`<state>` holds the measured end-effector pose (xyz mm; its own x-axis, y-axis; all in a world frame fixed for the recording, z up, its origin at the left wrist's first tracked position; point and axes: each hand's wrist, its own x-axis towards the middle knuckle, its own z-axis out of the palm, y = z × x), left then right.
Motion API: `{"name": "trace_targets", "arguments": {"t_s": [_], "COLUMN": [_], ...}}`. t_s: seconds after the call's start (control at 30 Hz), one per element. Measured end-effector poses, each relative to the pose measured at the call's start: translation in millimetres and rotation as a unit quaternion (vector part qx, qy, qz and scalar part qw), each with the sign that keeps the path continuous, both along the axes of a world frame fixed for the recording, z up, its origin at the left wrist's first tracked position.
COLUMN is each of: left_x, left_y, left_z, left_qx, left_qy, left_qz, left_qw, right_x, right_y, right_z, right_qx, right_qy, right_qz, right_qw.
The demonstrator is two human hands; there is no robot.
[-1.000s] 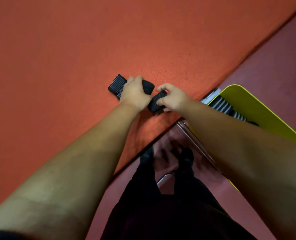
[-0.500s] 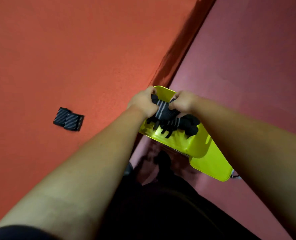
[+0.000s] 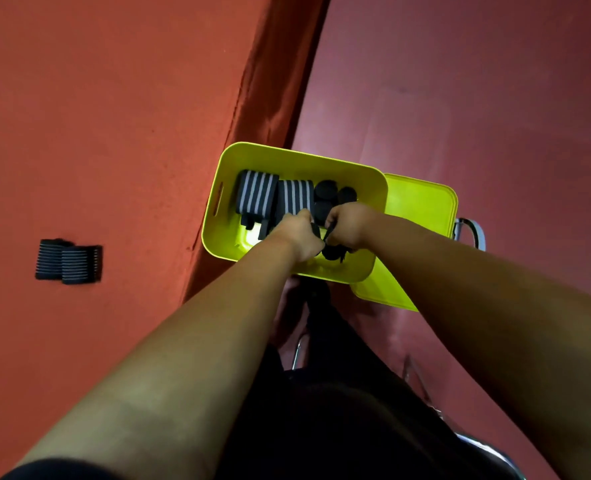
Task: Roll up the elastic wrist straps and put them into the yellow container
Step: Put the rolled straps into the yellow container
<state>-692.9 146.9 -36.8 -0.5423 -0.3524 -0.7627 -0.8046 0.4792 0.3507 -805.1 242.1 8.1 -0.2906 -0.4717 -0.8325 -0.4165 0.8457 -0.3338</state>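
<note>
The yellow container (image 3: pixel 363 183) sits off the table's right edge, open at the top. Inside lie two black straps with white stripes (image 3: pixel 256 192) and several black rolled straps (image 3: pixel 335 195). My left hand (image 3: pixel 299 233) and my right hand (image 3: pixel 347 225) are both inside the container, close together, gripping a black rolled strap (image 3: pixel 334 252) near the front wall. One flat black ribbed strap (image 3: pixel 69 261) lies apart on the orange table at the left.
The orange table (image 3: pixel 114 116) fills the left half; its edge runs diagonally next to the container. A yellow lid (image 3: pixel 422 206) lies under the container's right side. Dark red floor at the right. My legs in black and chair metal show below.
Both hands carried the rolled strap from the table into the container and now sit lower inside it. The view swung right, so the container appears whole.
</note>
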Motion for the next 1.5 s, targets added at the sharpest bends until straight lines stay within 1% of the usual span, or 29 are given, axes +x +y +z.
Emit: {"name": "trace_targets", "arguments": {"t_s": [0.13,0.23,0.43,0.63,0.77,0.87,0.93,1.07,1.17,1.3,1.37,1.43,1.5], "left_x": [-1,0,-1,-7,-11,-13,-14,-17,-19,-25,-25,-19,-11], "left_y": [10,15,20,22,28,29,28,28,26,18,16,16,18], "left_z": [-17,-27,-38,-47,-53,-54,-52,-48,-43,-35,-31,-27,-22], "left_qx": [0.011,-0.006,-0.014,-0.013,-0.035,-0.046,-0.052,-0.065,-0.087,-0.054,-0.041,-0.046,-0.074], "left_qy": [0.009,0.026,0.055,0.052,0.052,0.056,0.054,0.046,0.036,-0.02,-0.029,-0.011,0.036], "left_qz": [0.008,0.007,0.039,0.044,0.068,0.045,0.029,0.029,0.021,0.006,0.003,0.004,0.02], "left_qw": [1.0,1.0,0.998,0.998,0.996,0.996,0.997,0.996,0.995,0.998,0.999,0.999,0.996], "right_x": [0,3,6,3,7,9,8,5,5,4,2,0,-2], "right_y": [-1,2,-4,-7,-3,-3,-4,-7,-6,-8,-10,-11,-14], "right_z": [-20,-39,-57,-68,-73,-78,-79,-77,-76,-70,-64,-55,-45], "right_qx": [0.026,0.052,0.063,0.081,0.068,0.059,0.057,0.079,0.084,0.098,0.096,0.105,0.121], "right_qy": [0.039,0.052,0.091,0.089,0.102,0.106,0.102,0.122,0.15,0.148,0.147,0.141,0.13], "right_qz": [0.078,0.099,0.12,0.069,0.043,-0.021,-0.033,0.008,0.066,0.139,0.157,0.177,0.197], "right_qw": [0.996,0.992,0.987,0.99,0.992,0.992,0.993,0.989,0.983,0.974,0.972,0.968,0.964]}}
